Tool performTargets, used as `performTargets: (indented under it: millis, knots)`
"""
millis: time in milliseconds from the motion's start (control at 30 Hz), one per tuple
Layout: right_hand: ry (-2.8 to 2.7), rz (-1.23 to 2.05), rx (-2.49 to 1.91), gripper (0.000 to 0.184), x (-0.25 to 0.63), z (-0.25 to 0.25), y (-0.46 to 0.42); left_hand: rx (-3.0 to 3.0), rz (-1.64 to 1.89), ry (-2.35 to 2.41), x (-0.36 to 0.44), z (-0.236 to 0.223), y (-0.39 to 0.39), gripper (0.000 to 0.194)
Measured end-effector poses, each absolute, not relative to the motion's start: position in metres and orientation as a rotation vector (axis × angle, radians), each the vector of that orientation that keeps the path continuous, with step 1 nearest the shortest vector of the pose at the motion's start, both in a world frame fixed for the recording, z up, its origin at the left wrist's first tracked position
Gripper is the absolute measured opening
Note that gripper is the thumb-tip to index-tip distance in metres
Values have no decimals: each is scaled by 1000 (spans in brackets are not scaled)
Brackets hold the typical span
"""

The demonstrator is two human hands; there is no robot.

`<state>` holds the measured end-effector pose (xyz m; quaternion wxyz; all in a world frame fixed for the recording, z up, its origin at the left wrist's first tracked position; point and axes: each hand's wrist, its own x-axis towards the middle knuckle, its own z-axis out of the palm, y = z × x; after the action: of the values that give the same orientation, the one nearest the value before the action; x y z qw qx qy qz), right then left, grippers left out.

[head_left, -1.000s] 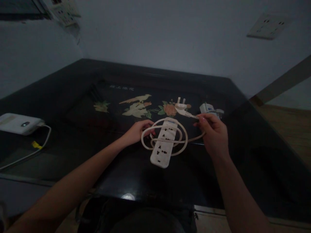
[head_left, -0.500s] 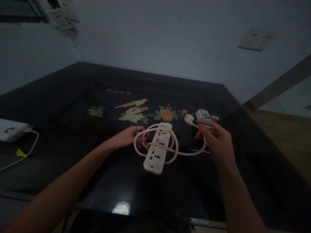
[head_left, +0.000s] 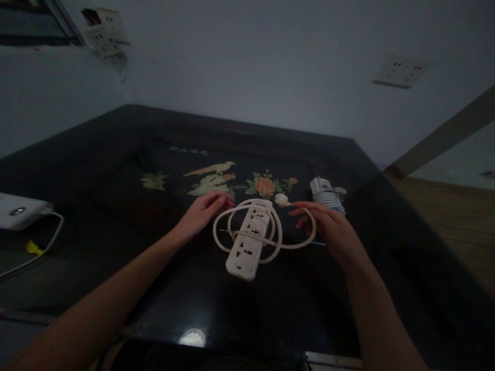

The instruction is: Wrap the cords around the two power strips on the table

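Observation:
A white power strip (head_left: 247, 242) lies on the black table (head_left: 116, 170) with its cream cord (head_left: 270, 247) looped round it. My left hand (head_left: 201, 212) lies to the left of the loop, fingers stretched out and nearly flat, fingertips at the cord. My right hand (head_left: 328, 229) is at the right end of the loop. Its index finger and thumb are closed loosely on the cord just behind the white plug (head_left: 282, 200), which rests low over the table beside the painted flower.
A small white adapter with a wound cable (head_left: 327, 191) sits just beyond my right hand. A white device (head_left: 17, 214) with a cable and a yellow tag lies at the left edge. Wall sockets (head_left: 398, 70) hang behind. The table's right edge borders a wooden floor (head_left: 452, 206).
My right hand has lowered the plug end from above the strip down toward the table and to the left. My left hand has loosened from the loop and flattened beside it.

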<state>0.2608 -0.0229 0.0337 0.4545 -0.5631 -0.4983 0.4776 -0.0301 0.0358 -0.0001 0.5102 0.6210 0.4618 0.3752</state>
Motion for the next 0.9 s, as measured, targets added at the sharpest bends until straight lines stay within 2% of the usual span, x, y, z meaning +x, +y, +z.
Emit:
performTargets:
  millis: [100, 167, 367, 500, 733, 900]
  knots:
    - [-1243, 1249, -1395, 31, 265, 38, -25, 1752, 1217, 1209, -29, 4, 27, 23]
    - [-1253, 1309, -1402, 30, 268, 38, -27, 2009, 1281, 1174, -27, 8, 18, 16]
    - [-1375, 1425, -1341, 34, 274, 37, -29, 2573, 1062, 731, -12, 3, -7, 16]
    - [-1434, 1461, -1310, 34, 274, 37, -26, 2534, 972, 630, -7, -2, -12, 22]
    - [-1548, 1504, -1189, 35, 270, 36, -27, 2398, 922, 551, -5, 1, -19, 19]
    - [-1638, 1276, -1208, 19, 266, 33, -25, 2371, 933, 598, -6, 2, -20, 18]
